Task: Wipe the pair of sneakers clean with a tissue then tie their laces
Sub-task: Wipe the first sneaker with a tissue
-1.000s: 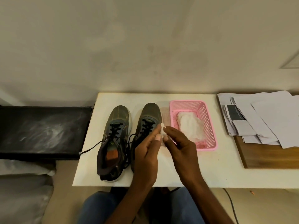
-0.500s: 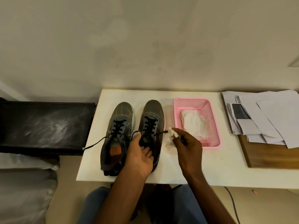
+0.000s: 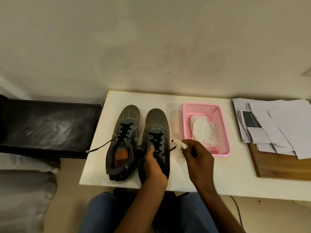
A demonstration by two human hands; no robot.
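Two dark grey sneakers with black laces stand side by side on the white table [image 3: 218,179], toes pointing away from me. The left sneaker [image 3: 123,132] stands free, one untied lace trailing off to the left. My left hand [image 3: 154,167] grips the right sneaker [image 3: 156,125] over its opening and heel, thumb on the tongue. My right hand [image 3: 196,158] pinches a folded white tissue [image 3: 180,144] just to the right of that sneaker's laces. Whether the tissue touches the shoe I cannot tell.
A pink plastic basket [image 3: 223,132] holding crumpled white tissues [image 3: 203,130] sits right of the sneakers. Loose papers [image 3: 277,125] lie on a wooden board [image 3: 282,167] at far right. A dark low surface [image 3: 48,126] adjoins the table's left edge. A wall rises behind.
My left hand let go of the tissue and dropped onto the right sneaker's opening, gripping it. My right hand kept the tissue and moved slightly right of the shoe.
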